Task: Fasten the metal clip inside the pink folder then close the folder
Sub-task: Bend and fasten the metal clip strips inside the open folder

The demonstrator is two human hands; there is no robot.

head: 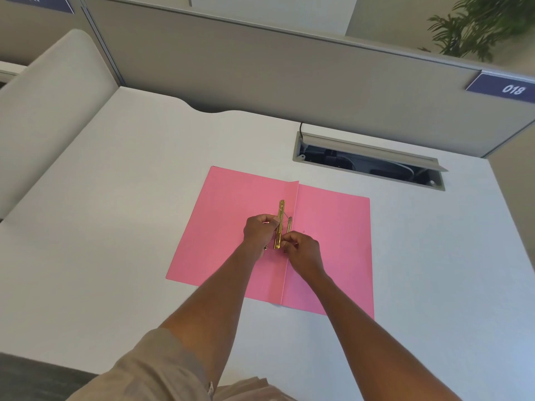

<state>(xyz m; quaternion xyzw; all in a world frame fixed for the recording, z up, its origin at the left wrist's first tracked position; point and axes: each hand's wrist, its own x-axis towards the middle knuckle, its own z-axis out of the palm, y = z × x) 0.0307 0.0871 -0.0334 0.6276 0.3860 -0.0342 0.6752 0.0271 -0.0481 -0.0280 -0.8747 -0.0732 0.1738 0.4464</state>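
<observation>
White bench, broad, bare surface all round hands. Beyond hands and to right: cable hatch set in bench, grey lid propped open, dark cables inside, black cord rising at its left end. Further beyond: grey partition along far edge. Blue number plate reading 018 on partition, far right. Second blue plate top left, text cut off. Potted plant foliage behind partition, upper right. Pale padded panel far left of hands.
</observation>
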